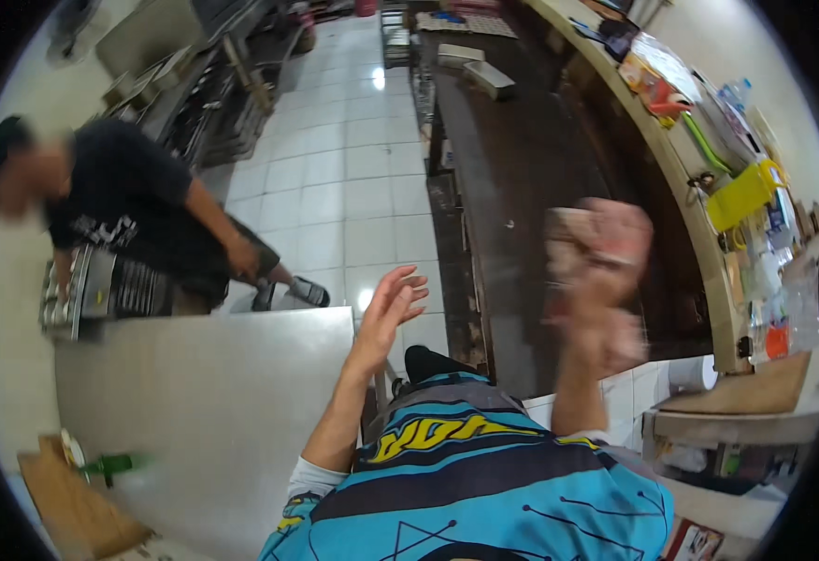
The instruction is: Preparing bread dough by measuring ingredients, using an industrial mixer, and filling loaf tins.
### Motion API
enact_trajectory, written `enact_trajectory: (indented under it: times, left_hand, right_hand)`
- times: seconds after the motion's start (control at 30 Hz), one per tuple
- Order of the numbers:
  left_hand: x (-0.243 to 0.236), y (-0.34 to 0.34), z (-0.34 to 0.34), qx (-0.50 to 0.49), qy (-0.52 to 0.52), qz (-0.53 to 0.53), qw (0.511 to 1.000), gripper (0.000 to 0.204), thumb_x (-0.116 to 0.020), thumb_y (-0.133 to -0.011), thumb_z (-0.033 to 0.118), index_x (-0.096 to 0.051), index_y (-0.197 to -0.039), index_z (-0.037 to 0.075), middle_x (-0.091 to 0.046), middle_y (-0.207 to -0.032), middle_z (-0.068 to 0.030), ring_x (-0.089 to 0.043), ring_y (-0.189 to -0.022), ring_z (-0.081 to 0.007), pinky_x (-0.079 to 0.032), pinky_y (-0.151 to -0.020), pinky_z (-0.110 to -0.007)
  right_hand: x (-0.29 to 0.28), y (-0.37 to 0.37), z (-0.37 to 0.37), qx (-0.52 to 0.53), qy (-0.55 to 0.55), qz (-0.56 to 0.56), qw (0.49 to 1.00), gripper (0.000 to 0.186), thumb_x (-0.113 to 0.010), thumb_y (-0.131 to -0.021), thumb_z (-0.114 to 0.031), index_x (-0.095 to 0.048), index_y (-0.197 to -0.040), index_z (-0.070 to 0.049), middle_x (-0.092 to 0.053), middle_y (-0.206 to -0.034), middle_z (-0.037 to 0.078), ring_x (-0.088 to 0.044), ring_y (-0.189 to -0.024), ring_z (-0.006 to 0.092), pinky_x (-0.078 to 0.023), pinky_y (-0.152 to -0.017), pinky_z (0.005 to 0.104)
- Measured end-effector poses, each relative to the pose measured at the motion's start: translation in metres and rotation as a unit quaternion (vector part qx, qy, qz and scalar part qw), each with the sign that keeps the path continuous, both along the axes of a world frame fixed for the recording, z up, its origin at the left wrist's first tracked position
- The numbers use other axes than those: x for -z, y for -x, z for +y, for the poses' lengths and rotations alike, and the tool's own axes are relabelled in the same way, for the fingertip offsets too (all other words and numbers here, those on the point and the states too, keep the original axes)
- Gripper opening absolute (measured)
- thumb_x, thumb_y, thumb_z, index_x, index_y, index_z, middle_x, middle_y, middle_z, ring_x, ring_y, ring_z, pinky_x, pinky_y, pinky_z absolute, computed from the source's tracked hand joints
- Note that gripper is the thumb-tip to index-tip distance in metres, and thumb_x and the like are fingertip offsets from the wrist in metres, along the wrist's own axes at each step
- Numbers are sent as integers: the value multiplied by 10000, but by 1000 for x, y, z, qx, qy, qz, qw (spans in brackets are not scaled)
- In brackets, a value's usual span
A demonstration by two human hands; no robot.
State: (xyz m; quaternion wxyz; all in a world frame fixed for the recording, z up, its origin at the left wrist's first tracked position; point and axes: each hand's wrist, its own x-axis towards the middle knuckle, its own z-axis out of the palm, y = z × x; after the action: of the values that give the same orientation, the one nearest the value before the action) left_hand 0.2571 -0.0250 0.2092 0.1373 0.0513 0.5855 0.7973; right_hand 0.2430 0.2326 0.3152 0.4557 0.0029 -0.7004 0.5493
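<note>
Two hands are raised in front of the person in the head view. The left hand (393, 299), just left of picture centre, is spread wide with fingers apart and holds nothing; it hangs over the white tiled floor (344, 178), just beyond the 1 o'clock corner of the bare grey metal surface (213, 402). The right hand (606, 318), at 3 o'clock of the left hand and well apart from it, is lifted higher and closed around a pale pinkish crumpled bundle (596, 245), which sits at the top of the fist, above the long dark brown wooden surface (522, 168). Motion blur smears this bundle; it reads as soft, wrinkled, cloth-like or paper-like material, and its exact kind cannot be told. Judged from this state, the bundle is already picked up and carried in the air; setting it down remains open, since it rests on neither surface. At 9 o'clock, another person in a black shirt (120, 196) bends beside a metal rack (101, 290), clear of both hands.
</note>
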Motion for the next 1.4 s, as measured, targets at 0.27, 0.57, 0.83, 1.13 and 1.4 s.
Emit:
enact_trajectory:
  times: [0.27,0.57,0.83,1.13,1.4]
  left_hand:
    - [46,104,3,87,-356,-164,916,475,-338,-1014,441,-443,-1371,147,-557,-1261,-59,-544,-1165,-209,-469,-959,-368]
    - [87,309,55,-152,-121,-239,951,368,-388,-1023,321,-508,-1265,72,-590,-1186,-62,-579,-1091,-201,-482,-936,-323]
    - [109,442,10,-172,-18,-271,947,321,-411,-1021,358,-553,-1177,115,-633,-1041,-20,-615,-921,-138,-519,-791,-292]
    - [136,622,-31,-64,-141,-372,915,319,-381,-1008,415,-577,-1013,163,-637,-949,-13,-622,-887,-166,-524,-797,-326]
    - [172,824,-28,41,-146,-410,899,276,-372,-994,358,-567,-980,164,-646,-1037,-57,-621,-961,-261,-512,-876,-484]
  right_hand:
    - [88,124,-126,-321,50,-120,938,313,-450,-824,108,-532,-1095,-24,-568,-1038,98,-571,-966,222,-459,-894,305]
    - [160,287,-85,-277,-100,-205,933,169,-548,-815,20,-648,-949,-7,-645,-942,183,-651,-865,325,-522,-715,387]
    - [164,451,-104,-366,-319,-334,808,220,-569,-797,-71,-688,-981,-60,-677,-837,150,-673,-751,323,-548,-693,395]
    - [214,592,-132,-372,-265,-159,875,167,-586,-845,-129,-663,-945,-20,-654,-869,164,-649,-854,324,-516,-768,427]
    - [210,710,-69,-76,-9,-320,944,180,-591,-902,-143,-661,-1002,-11,-670,-920,132,-642,-783,240,-508,-700,340]
